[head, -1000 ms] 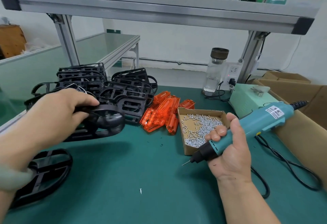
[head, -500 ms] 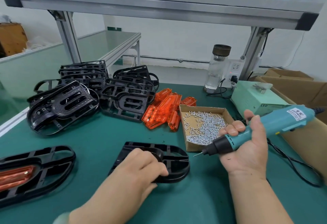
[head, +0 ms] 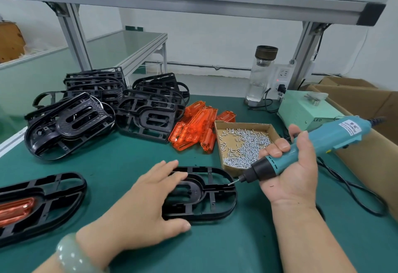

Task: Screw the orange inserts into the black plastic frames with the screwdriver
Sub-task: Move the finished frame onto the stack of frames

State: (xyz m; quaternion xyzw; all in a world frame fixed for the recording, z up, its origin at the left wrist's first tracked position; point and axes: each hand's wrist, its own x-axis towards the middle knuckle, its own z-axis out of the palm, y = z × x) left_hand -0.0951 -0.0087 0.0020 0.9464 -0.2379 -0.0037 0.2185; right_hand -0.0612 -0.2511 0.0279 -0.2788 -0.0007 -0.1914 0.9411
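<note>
**Desk:** What are your hands doing?

**Operator:** My left hand [head: 146, 203] lies flat with the fingers straight and spread. It presses on the left end of a black frame [head: 206, 195] that sits on the green mat [head: 120, 165], near the middle. My right hand [head: 290, 173] is wrapped around the teal screwdriver [head: 305, 147], palm turned up. The bit slants down and left to the frame's far right rim. I cannot tell whether the tip touches. The two hands are apart, at opposite ends of the frame.

**Desk:** And the parts?

**Operator:** The frame under my palm shows no orange. The loose orange inserts [head: 193, 126] are heaped farther back, past the middle of the mat. They lie just left of a cardboard tray [head: 243, 124] of silver screws [head: 247, 143]. The stacked black frames [head: 97, 109] fill the far left. At the near left lies a second frame [head: 53, 197] with an orange insert seated in it [head: 15, 210].

**Desk:** What else is there?

**Operator:** A pale green bracelet [head: 71, 255] is on my left wrist. A glass bottle [head: 261, 74] and a pale green control box [head: 305, 111] stand at the far right, and the screwdriver's cord trails past them.
</note>
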